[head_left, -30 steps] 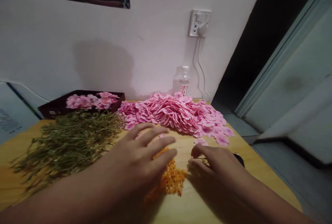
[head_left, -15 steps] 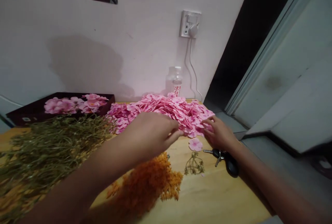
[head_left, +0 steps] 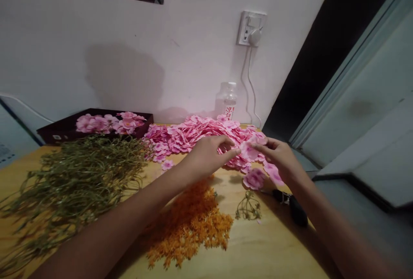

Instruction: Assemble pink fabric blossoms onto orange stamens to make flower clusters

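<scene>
My left hand (head_left: 208, 156) and my right hand (head_left: 280, 155) meet above the front edge of a big heap of pink fabric petals (head_left: 193, 134). Both pinch the same pink petal piece (head_left: 249, 150) between their fingertips. Just below them a single pink flower (head_left: 254, 178) lies on the wooden table (head_left: 267, 244). A small green stem cluster (head_left: 248, 206) rests in front of that flower. An orange pile of tiny flower centres (head_left: 190, 223) spreads under my left forearm.
A heap of green stems (head_left: 71, 180) covers the table's left. A dark tray (head_left: 54, 130) with pink flowers sits at the back left. A clear bottle (head_left: 226, 100) stands by the wall under a socket (head_left: 252, 29). Keys with a black fob (head_left: 293, 208) lie near the right edge.
Both hands left the orange pile, reached to the pink heap, and now hold a petal piece lifted between them. The view has shifted slightly.
</scene>
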### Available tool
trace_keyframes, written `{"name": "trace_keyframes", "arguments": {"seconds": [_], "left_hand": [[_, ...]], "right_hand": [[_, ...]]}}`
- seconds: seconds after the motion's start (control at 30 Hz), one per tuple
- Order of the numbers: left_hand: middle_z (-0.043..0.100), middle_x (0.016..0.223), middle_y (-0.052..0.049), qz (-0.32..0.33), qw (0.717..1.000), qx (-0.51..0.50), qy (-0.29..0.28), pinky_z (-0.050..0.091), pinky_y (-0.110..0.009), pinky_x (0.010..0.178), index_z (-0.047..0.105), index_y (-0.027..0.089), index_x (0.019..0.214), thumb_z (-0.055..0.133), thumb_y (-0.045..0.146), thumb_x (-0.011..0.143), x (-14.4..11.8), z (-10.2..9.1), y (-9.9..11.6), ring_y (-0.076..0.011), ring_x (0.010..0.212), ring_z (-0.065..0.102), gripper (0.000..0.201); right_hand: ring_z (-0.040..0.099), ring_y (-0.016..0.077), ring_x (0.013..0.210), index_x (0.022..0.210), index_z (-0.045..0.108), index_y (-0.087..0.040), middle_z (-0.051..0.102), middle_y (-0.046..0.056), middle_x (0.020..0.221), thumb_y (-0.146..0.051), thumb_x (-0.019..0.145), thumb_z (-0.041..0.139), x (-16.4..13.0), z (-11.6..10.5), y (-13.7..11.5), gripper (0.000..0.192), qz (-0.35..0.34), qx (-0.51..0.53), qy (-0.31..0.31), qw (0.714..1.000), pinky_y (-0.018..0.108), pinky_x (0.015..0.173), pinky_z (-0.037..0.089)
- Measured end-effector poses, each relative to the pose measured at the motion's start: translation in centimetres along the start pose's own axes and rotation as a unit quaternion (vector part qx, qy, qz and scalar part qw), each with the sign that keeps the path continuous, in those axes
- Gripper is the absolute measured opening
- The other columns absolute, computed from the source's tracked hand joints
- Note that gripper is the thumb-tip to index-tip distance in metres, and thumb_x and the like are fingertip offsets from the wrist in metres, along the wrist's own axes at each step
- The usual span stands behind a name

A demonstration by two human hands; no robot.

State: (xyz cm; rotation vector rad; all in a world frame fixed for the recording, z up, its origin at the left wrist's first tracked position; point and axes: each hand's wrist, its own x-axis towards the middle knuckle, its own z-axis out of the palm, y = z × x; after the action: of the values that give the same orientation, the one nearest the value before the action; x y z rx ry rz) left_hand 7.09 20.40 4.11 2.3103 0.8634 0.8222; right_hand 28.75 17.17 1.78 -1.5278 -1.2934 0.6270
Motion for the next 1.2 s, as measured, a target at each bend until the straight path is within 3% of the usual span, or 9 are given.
{"name": "trace_keyframes", "arguments": {"seconds": [0.1, 0.2, 0.37, 0.47, 0.6, 0.73, 0.8, 1.0, 1.2], "left_hand": [[0.069, 0.097, -0.007, -0.039, 0.996, -0.085, -0.008, 0.052, -0.032, 0.077, 0.063, 0.018, 0.099, 0.057, 0.044, 0.080, 0.3, 0.8, -0.7, -0.0167, 0.086, 0.064, 0.033], [0.069, 0.089, -0.008, -0.077, 0.985, -0.156, 0.003, 0.053, -0.030, 0.071, 0.064, 0.016, 0.089, 0.059, 0.037, 0.079, 0.8, 1.0, -1.7, -0.0160, 0.079, 0.064, 0.024], [0.067, 0.084, -0.007, -0.143, 0.972, -0.186, -0.031, 0.052, -0.029, 0.066, 0.061, 0.014, 0.088, 0.065, 0.031, 0.074, 1.2, 1.1, -2.9, -0.0141, 0.072, 0.063, 0.022], [0.067, 0.098, -0.008, -0.134, 0.986, -0.094, -0.044, 0.051, -0.031, 0.072, 0.061, 0.016, 0.096, 0.065, 0.033, 0.075, 1.2, 0.1, -3.0, -0.0164, 0.082, 0.063, 0.027], [0.066, 0.104, -0.007, -0.089, 0.984, 0.152, 0.039, 0.044, -0.033, 0.081, 0.065, 0.017, 0.094, 0.057, 0.032, 0.080, 1.1, -4.1, -3.4, -0.0199, 0.094, 0.058, 0.022], [0.069, 0.083, -0.004, -0.151, 0.953, 0.260, -0.040, 0.040, -0.026, 0.065, 0.067, 0.019, 0.082, 0.058, 0.033, 0.076, 0.9, -7.5, -5.3, -0.0170, 0.074, 0.059, 0.018], [0.069, 0.081, -0.003, -0.166, 0.938, 0.294, -0.079, 0.039, -0.025, 0.064, 0.069, 0.020, 0.080, 0.060, 0.029, 0.073, 0.9, -7.9, -6.8, -0.0163, 0.072, 0.059, 0.014], [0.069, 0.098, -0.006, -0.195, 0.915, 0.353, 0.017, 0.041, -0.028, 0.077, 0.068, 0.022, 0.089, 0.055, 0.022, 0.072, 1.5, -7.3, -11.5, -0.0214, 0.093, 0.059, 0.022], [0.069, 0.104, -0.008, -0.263, 0.889, 0.365, 0.088, 0.043, -0.034, 0.078, 0.067, 0.023, 0.097, 0.043, 0.023, 0.080, 1.5, -8.1, -13.3, -0.0253, 0.097, 0.061, 0.030]], "right_hand": [[0.030, 0.0050, 0.046, 0.060, 0.052, -0.017, 0.042, -0.007, 0.055, -0.043, 0.061, 0.077, -1.0, 1.6, -1.8, 0.036, 0.013, 0.072, -0.065, 0.995, 0.020, 0.042, 0.022], [0.031, 0.0047, 0.045, 0.064, 0.055, -0.017, 0.042, -0.007, 0.056, -0.041, 0.066, 0.075, -1.3, 2.3, -1.9, 0.031, 0.028, 0.147, -0.120, 0.981, 0.019, 0.042, 0.024], [0.045, 0.0066, 0.060, 0.073, 0.065, -0.018, 0.052, -0.003, 0.071, -0.037, 0.066, 0.076, -0.5, 1.8, 0.9, 0.023, 0.066, 0.222, -0.063, 0.971, 0.017, 0.050, 0.037], [0.048, 0.0077, 0.062, 0.077, 0.067, -0.020, 0.054, -0.003, 0.074, -0.036, 0.060, 0.080, 0.0, 1.2, 2.6, 0.027, 0.083, 0.244, -0.007, 0.966, 0.016, 0.050, 0.040], [0.049, 0.0083, 0.060, 0.075, 0.067, -0.021, 0.053, -0.002, 0.071, -0.036, 0.059, 0.081, 0.3, 0.8, 3.2, 0.026, 0.066, 0.267, 0.027, 0.961, 0.017, 0.049, 0.042], [0.049, 0.0089, 0.058, 0.075, 0.069, -0.022, 0.055, -0.001, 0.071, -0.038, 0.060, 0.080, 0.0, 1.3, 3.0, 0.025, 0.065, 0.232, 0.026, 0.970, 0.017, 0.046, 0.042], [0.050, 0.0094, 0.059, 0.076, 0.069, -0.022, 0.058, -0.001, 0.073, -0.039, 0.061, 0.080, -0.3, 1.7, 3.0, 0.026, 0.058, 0.203, 0.025, 0.977, 0.018, 0.046, 0.043], [0.053, 0.0111, 0.064, 0.080, 0.068, -0.023, 0.063, 0.001, 0.081, -0.042, 0.070, 0.072, -1.0, 2.2, 3.0, 0.022, -0.039, 0.088, 0.014, 0.995, 0.020, 0.051, 0.045], [0.056, 0.0132, 0.067, 0.084, 0.066, -0.023, 0.065, 0.001, 0.084, -0.043, 0.076, 0.066, -1.6, 2.2, 2.7, 0.021, -0.095, -0.023, 0.016, 0.995, 0.023, 0.055, 0.045]]}}
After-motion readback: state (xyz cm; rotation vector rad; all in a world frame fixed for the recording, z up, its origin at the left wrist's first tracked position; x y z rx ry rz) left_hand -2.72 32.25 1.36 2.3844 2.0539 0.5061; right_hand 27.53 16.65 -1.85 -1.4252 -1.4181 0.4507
